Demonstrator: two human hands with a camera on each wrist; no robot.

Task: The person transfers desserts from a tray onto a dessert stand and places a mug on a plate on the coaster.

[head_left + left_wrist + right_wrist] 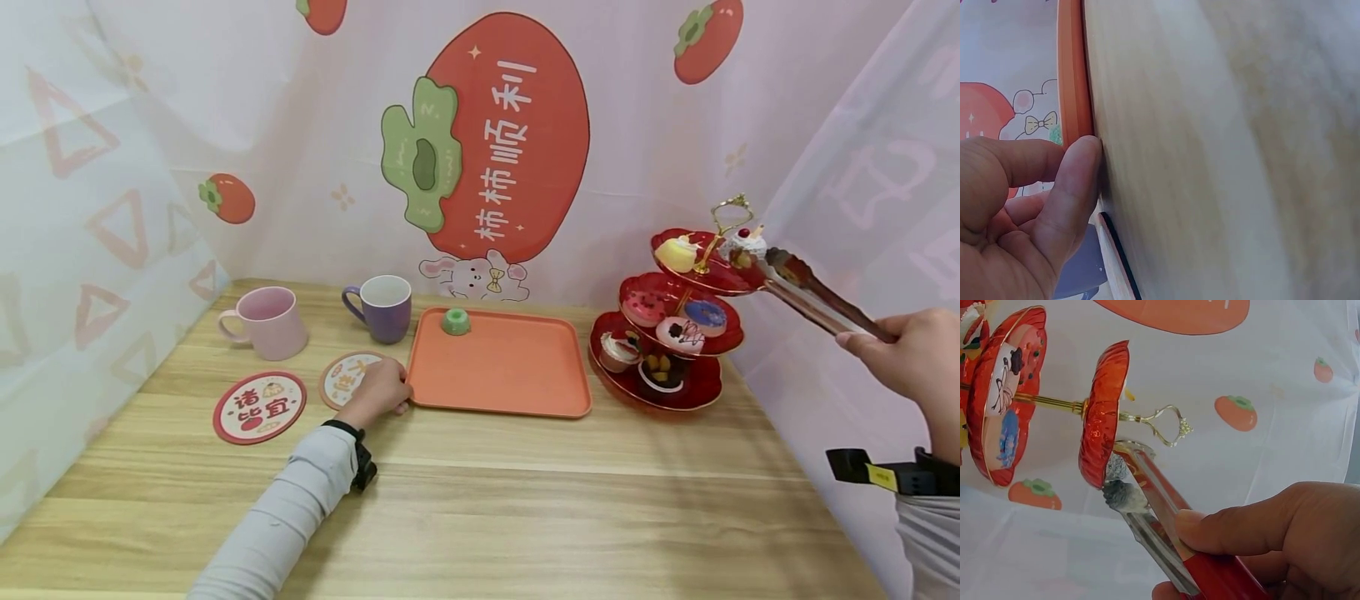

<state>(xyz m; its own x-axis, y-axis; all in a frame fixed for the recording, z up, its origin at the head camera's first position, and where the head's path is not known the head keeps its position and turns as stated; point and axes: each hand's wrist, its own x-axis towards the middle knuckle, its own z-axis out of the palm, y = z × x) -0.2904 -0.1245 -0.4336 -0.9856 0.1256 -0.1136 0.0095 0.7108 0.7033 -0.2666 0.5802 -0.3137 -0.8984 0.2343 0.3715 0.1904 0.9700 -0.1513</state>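
The right hand (911, 358) grips red-handled tongs (817, 298), thumb and fingers curled round the handles, and reaches toward the top tier of a red three-tier stand (678, 321) at the right end of the tabletop (525, 500). The tong tips sit at a white cupcake (745, 244) with a red cherry on that top tier, just beside the gold handle loop; in the right wrist view the tips (1124, 487) close on something grey and crinkled at the tier's rim (most likely the cupcake's wrapper, though the angle makes it hard to tell). A yellow cake (677, 252) shares the top tier; the lower tiers carry doughnuts and small cakes.

The left hand (377, 392) rests on the tabletop with its fingers loosely bent, holding nothing; its fingertips (1082, 169) touch the near left corner of an orange tray (498, 367), and the hand partly covers a round coaster (347, 377). A small green cake (455, 321) stands at the tray's far edge. A second coaster (259, 407) lies to the left, with a pink mug (266, 322) and a purple mug (382, 307) behind them.
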